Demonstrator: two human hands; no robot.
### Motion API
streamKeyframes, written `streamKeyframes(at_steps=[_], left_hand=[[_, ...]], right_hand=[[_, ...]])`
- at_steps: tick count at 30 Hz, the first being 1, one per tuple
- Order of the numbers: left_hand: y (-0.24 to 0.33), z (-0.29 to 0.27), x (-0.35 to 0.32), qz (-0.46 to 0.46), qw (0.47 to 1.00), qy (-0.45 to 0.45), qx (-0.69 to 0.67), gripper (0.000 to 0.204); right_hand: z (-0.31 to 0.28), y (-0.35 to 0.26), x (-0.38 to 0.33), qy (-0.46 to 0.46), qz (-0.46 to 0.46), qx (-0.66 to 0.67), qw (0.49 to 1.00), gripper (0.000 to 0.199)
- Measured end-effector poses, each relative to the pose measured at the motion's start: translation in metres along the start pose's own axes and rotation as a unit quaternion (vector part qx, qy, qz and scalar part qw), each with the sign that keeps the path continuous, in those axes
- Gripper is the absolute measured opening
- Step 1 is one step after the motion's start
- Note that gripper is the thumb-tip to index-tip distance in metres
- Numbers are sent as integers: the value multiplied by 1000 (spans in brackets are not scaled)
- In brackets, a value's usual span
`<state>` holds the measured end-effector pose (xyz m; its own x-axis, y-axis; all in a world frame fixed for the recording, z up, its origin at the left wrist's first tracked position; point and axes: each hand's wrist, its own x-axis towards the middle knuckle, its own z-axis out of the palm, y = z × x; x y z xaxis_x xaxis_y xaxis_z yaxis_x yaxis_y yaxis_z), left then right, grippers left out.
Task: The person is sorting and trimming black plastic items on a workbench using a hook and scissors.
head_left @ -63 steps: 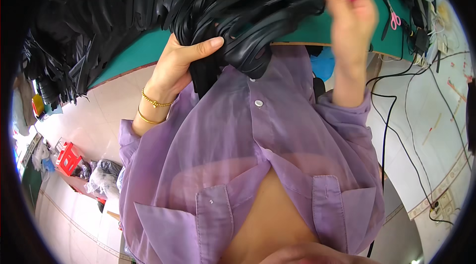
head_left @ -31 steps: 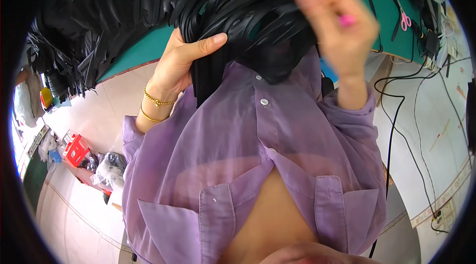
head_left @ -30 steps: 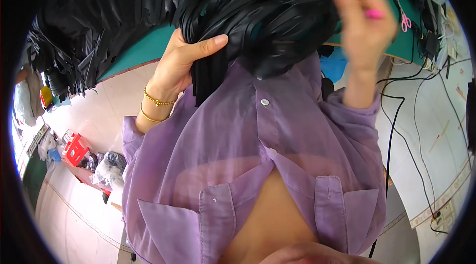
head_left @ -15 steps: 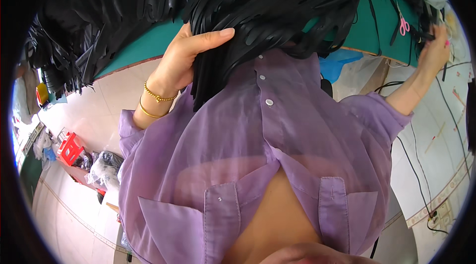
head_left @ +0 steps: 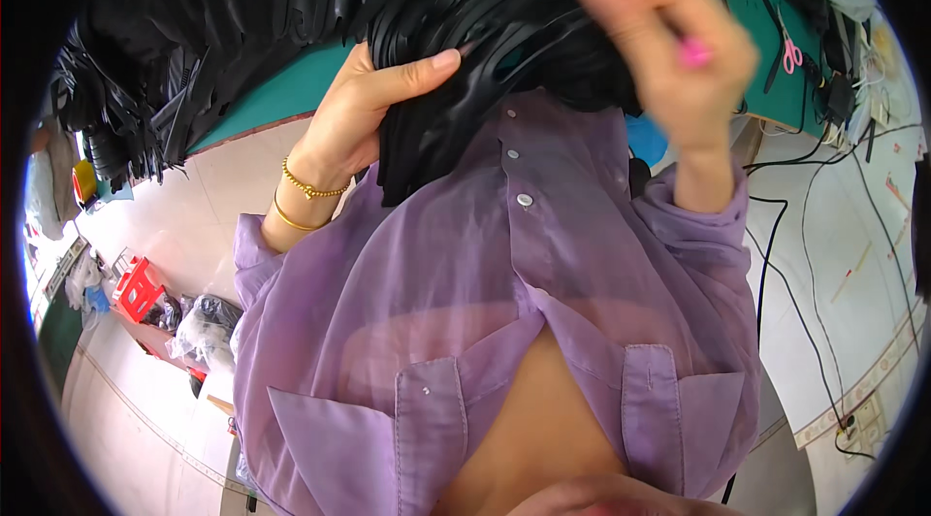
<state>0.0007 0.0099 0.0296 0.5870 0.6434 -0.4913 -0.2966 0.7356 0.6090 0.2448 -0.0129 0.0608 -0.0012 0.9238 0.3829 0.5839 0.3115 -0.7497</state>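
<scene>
A thick bundle of shiny black strips (head_left: 427, 128) hangs over the table's near edge in front of my chest. My left hand (head_left: 383, 94) is closed on its left side, with the thumb lying across the top. Over the right part of the pile is my right hand (head_left: 679, 50), blurred by motion, its fingers curled. A small pink thing (head_left: 694, 52) shows inside that curled hand; its kind is too smeared to make out. Whether the right fingertips touch the strips I cannot tell.
More black strips (head_left: 223, 2) are heaped at the left on the green table (head_left: 272, 80). Pink-handled scissors (head_left: 791, 55) lie at the right end. Dark cables (head_left: 771, 244) run down at the right. A red basket (head_left: 139, 290) and plastic bags (head_left: 206, 334) stand lower left.
My right hand has come in from the far right, beyond the scissors, to over the black strips. My left hand keeps its hold, nearly still.
</scene>
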Motion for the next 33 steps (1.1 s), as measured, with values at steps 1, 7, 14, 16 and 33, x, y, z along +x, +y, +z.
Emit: streamKeyframes(at_steps=[1,7,14,16,33], left_hand=[[1,-2,-2,3,1000,0,-3,29],[5,-11,3,-23,998,8,57,29],[8,1,-2,8,999,-27,44,32],[10,5,-5,24,997,-34,66,34],[5,17,-2,48,995,-17,82,45]], right_hand=[[-15,14,4,81,28,11,996,12],[-278,191,-10,399,213,-306,838,29],[-235,120,-8,268,193,-321,888,39],[-162,78,2,209,201,-140,947,31],[15,4,-5,-42,-95,-15,994,14]])
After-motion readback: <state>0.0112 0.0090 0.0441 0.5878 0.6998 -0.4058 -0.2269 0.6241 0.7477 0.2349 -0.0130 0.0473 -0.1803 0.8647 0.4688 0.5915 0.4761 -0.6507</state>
